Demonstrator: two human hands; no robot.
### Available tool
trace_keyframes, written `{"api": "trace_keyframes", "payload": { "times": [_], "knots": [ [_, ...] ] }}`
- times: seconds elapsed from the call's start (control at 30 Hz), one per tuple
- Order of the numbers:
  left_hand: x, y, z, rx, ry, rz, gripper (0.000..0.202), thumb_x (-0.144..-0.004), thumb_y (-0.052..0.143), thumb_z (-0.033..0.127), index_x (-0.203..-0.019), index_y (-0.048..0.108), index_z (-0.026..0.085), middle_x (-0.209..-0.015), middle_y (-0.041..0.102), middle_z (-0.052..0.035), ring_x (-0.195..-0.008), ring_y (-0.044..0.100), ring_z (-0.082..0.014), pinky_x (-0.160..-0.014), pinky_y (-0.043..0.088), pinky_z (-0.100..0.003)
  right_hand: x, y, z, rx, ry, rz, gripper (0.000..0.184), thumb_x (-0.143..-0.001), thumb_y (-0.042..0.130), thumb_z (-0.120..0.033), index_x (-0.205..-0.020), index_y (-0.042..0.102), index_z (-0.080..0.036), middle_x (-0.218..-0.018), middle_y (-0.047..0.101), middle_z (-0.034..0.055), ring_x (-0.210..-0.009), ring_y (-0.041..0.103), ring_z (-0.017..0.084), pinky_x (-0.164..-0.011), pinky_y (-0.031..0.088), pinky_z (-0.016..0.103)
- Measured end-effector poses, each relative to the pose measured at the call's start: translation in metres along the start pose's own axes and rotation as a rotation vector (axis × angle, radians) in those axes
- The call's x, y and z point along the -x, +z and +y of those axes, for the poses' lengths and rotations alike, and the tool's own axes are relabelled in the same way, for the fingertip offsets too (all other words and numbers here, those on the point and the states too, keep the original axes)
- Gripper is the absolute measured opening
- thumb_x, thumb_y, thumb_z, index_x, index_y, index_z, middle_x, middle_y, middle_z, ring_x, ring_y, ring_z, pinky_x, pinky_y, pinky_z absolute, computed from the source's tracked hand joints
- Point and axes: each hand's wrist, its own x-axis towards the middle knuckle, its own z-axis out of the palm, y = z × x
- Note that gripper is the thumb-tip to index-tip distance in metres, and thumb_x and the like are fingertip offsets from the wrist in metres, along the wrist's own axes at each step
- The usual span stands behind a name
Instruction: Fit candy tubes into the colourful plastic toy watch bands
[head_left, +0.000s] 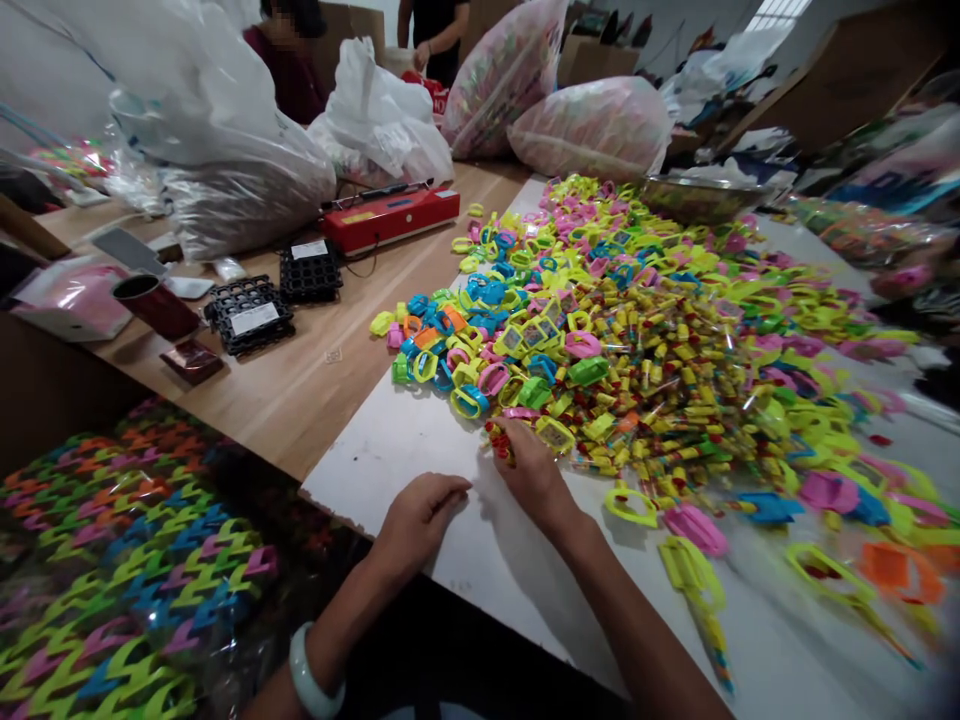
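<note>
Two bare forearms (630,610) reach in from the bottom edge, a smooth, pale green ring bangle (313,672) circling the left one. From my remote seat I see the left hand (421,515) at the flat white table (360,450), fingers loosely curved; nothing shows in it, but I cannot tell whether its fingertips pinch anything. The right hand (529,470) touches a small cluster of red-and-yellow plastic pieces (498,440); whether its fingers have closed on them I cannot tell. That cluster lies at the near left edge of a broad pile of yellow, pink, blue and green watch-shaped plastic toys (536,335), which surrounds a dense heap of slim yellow-and-red sticks in clear wrap (675,370).

I judge a light fingertip pinch best here, taken from the pile's open edge and lifted rather than dragged, since loops and wrappers could snag; the left hand is near enough to steady.

Further back, two black plastic grid trays (251,313) carry white paper labels too small for me to read. A long red box (397,225) bears an illegible yellow sticker, and a bright red bag (436,92) shows white lettering, partly hidden.
</note>
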Motion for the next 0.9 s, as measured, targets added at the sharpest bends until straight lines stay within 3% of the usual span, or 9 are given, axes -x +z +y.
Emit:
{"api": "trace_keyframes", "payload": {
  "times": [0.17,0.23,0.33,0.4,0.5,0.6,0.7,0.8,0.9],
  "knots": [
    [0.004,0.002,0.002,0.038,-0.034,0.022,0.025,-0.092,0.047,0.024,-0.105,0.068,0.02,-0.099,0.073,-0.0055,-0.095,0.066,-0.0173,-0.086,0.052,-0.031,-0.03,0.017,-0.014,0.283,0.023,-0.047,0.024,-0.086,0.043,-0.004,-0.098,0.06,-0.017,-0.084,0.062,0.0099,-0.08,0.057,0.023,-0.07,0.048,0.033],
    [0.005,-0.001,0.003,0.066,-0.071,0.053,0.025,-0.093,0.046,0.025,-0.106,0.067,0.019,-0.099,0.071,-0.0062,-0.092,0.066,-0.0169,-0.084,0.053,-0.031,-0.033,0.016,-0.013,0.294,0.002,-0.046,0.023,-0.086,0.043,-0.003,-0.089,0.061,-0.017,-0.079,0.061,0.0086,-0.077,0.056,0.022,-0.069,0.046,0.031],
    [0.001,-0.013,0.007,0.039,-0.108,0.195,0.032,-0.093,0.046,0.029,-0.12,0.059,0.018,-0.109,0.066,-0.0099,-0.088,0.064,-0.0162,-0.077,0.055,-0.03,-0.027,-0.001,-0.015,0.174,-0.127,-0.067,0.019,-0.087,0.047,-0.008,-0.093,0.061,-0.019,-0.082,0.062,0.0071,-0.08,0.056,0.02,-0.07,0.045,0.029],
    [-0.007,-0.025,0.012,-0.032,-0.054,0.273,0.042,-0.093,0.048,0.031,-0.133,0.05,0.019,-0.127,0.056,-0.0134,-0.102,0.061,-0.0186,-0.082,0.054,-0.032,-0.019,-0.015,-0.021,0.031,-0.233,-0.147,0.018,-0.089,0.047,-0.011,-0.097,0.061,-0.02,-0.084,0.063,0.0064,-0.079,0.057,0.019,-0.069,0.046,0.028],
    [-0.02,-0.038,0.018,-0.075,0.062,0.138,0.034,-0.093,0.049,0.033,-0.124,0.059,0.021,-0.122,0.061,-0.0108,-0.109,0.058,-0.0197,-0.092,0.049,-0.033,-0.006,-0.03,-0.035,-0.178,-0.258,-0.288,0.016,-0.09,0.048,-0.014,-0.1,0.059,-0.021,-0.084,0.062,0.0047,-0.078,0.059,0.017,-0.066,0.047,0.026],
    [-0.022,-0.041,0.021,-0.051,-0.01,-0.022,0.028,-0.095,0.045,0.034,-0.096,0.069,0.019,-0.088,0.07,-0.0046,-0.084,0.063,-0.0161,-0.08,0.05,-0.028,0.01,-0.033,-0.046,-0.325,-0.033,-0.241,0.023,-0.09,0.055,-0.022,-0.113,0.052,-0.023,-0.098,0.063,0.0062,-0.084,0.061,0.017,-0.07,0.051,0.027],
    [-0.01,-0.037,0.02,-0.009,-0.128,0.028,0.029,-0.095,0.045,0.037,-0.091,0.067,0.019,-0.083,0.07,-0.0026,-0.077,0.063,-0.0149,-0.072,0.049,-0.025,0.027,-0.032,-0.052,-0.414,0.243,-0.16,0.03,-0.088,0.061,-0.031,-0.113,0.047,-0.023,-0.101,0.062,0.0064,-0.081,0.062,0.016,-0.07,0.053,0.028],
    [0.004,-0.032,0.019,0.013,-0.175,0.092,0.029,-0.094,0.046,0.038,-0.089,0.067,0.019,-0.083,0.071,-0.0023,-0.077,0.063,-0.0149,-0.071,0.049,-0.025,0.042,-0.028,-0.056,-0.448,0.376,-0.19,0.021,-0.086,0.064,-0.035,-0.095,0.05,-0.023,-0.084,0.061,0.001,-0.07,0.06,0.014,-0.063,0.051,0.026],
    [0.012,-0.029,0.021,0.0,-0.188,0.118,0.028,-0.094,0.046,0.036,-0.089,0.068,0.019,-0.084,0.071,-0.0024,-0.078,0.064,-0.015,-0.072,0.049,-0.025,0.05,-0.024,-0.06,-0.503,0.49,-0.205,0.026,-0.081,0.069,-0.038,-0.091,0.051,-0.023,-0.077,0.064,-0.0017,-0.064,0.061,0.014,-0.058,0.05,0.025]
  ]
}}
